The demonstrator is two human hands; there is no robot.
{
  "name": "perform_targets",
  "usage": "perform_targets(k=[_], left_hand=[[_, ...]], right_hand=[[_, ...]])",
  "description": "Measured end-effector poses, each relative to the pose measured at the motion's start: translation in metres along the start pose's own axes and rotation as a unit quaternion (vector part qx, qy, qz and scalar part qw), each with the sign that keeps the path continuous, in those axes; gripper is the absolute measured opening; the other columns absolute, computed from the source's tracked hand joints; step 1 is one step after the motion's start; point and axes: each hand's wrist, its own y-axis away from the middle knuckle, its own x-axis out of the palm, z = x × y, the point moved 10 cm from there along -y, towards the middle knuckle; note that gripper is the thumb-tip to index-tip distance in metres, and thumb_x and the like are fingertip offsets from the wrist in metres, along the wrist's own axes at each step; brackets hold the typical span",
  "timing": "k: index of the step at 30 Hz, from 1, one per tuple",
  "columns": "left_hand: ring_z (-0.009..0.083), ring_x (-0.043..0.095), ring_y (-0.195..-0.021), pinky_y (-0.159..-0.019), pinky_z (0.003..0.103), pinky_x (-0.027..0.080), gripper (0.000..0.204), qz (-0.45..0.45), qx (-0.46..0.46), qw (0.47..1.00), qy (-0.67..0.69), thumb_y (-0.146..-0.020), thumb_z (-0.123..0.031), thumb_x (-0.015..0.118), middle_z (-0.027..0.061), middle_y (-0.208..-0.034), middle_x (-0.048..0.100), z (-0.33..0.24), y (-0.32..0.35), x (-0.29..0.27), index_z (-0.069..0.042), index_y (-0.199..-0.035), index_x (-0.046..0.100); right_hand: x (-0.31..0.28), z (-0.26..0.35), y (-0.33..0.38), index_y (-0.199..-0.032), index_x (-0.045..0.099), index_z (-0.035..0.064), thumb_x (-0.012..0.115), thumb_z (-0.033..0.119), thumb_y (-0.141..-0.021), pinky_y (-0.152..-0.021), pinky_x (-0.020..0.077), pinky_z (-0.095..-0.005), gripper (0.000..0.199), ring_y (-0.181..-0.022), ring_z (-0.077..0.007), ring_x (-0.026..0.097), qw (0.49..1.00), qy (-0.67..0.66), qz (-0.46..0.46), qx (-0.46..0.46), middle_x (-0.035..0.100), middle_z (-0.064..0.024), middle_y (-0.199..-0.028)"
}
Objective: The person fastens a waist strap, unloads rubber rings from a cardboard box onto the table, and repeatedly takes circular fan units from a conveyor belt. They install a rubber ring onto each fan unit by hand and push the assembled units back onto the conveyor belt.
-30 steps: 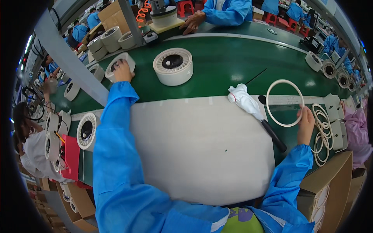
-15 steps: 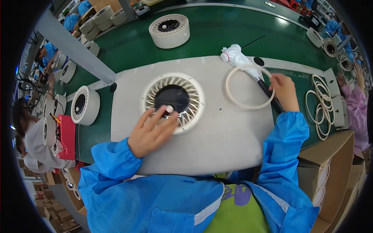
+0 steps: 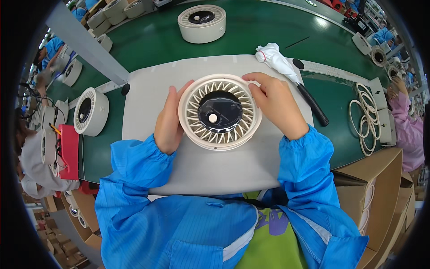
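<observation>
A cream, drum-shaped fan unit [image 3: 220, 110], with radial fins around a glossy black centre disc [image 3: 228, 105] and a small round knob [image 3: 212, 118], occupied the middle of the grey mat [image 3: 215, 175] between the person's hands, its finned face turned upward; whether it rested on the mat could not be told. The left hand [image 3: 171, 117] lay along its left side, thumb apart from the forefinger, the remaining fingers largely hidden, so that its grip could not be judged. The right hand [image 3: 275, 104] met the upper right rim with forefinger and thumb spread apart; whether they pinched it was likewise unclear. Beyond the right hand lay a black-handled tool [image 3: 313, 105] with its head wrapped in white cloth [image 3: 277, 60]. Loose cream rings [image 3: 369, 123] lay farther right on the green bench [image 3: 329, 101]. Similar units stood at far centre [image 3: 201, 31] and at left, beside a red bin [image 3: 69, 152].
</observation>
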Motion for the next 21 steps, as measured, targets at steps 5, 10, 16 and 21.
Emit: perform_targets(k=[5,10,16,21], left_hand=[[0.0257,0.045,-0.111,-0.092,0.029,0.035,0.044,0.028,0.075,0.93,-0.36,-0.089,-0.022,0.037,0.0195,-0.122,0.042,-0.03,0.002,-0.001,0.003,-0.125,0.032],[0.0325,0.05,-0.1,-0.087,0.032,0.04,0.035,0.049,-0.081,0.54,-0.836,-0.083,-0.012,0.044,0.022,-0.113,0.049,-0.034,-0.012,0.029,0.004,-0.114,0.045],[0.0344,0.044,-0.108,-0.091,0.036,0.036,0.035,0.08,0.343,0.618,-0.703,-0.084,-0.012,0.041,0.0227,-0.117,0.044,-0.053,-0.003,0.076,0.006,-0.114,0.044],[0.032,0.027,-0.123,-0.1,0.037,0.024,0.042,0.164,0.258,0.67,-0.676,-0.085,-0.013,0.039,0.0236,-0.13,0.029,-0.03,-0.014,0.072,0.006,-0.122,0.033]], right_hand=[[0.007,0.025,0.002,-0.099,0.057,-0.0013,0.051,0.011,-0.081,-0.056,0.0444,-0.0337,0.023,-0.064,-0.0296,0.057,0.974,0.22,0.051,-0.03,0.059,-0.0191,-0.071],[0.031,0.036,0.0,-0.111,0.048,-0.0042,0.05,0.014,-0.082,-0.069,0.0457,-0.0363,0.034,-0.086,-0.0334,0.056,0.968,0.238,-0.04,-0.063,0.055,-0.0229,-0.099],[0.041,0.043,0.001,-0.115,0.041,-0.0063,0.047,0.018,-0.083,-0.084,0.0389,-0.0371,0.041,-0.109,-0.0342,0.043,0.964,0.247,-0.023,-0.099,0.041,-0.0223,-0.12],[0.039,0.026,0.002,-0.126,0.031,-0.0016,0.043,0.019,-0.086,-0.098,0.0268,-0.0342,0.047,-0.121,-0.0327,0.03,0.994,0.071,0.048,-0.073,0.031,-0.0217,-0.13]])
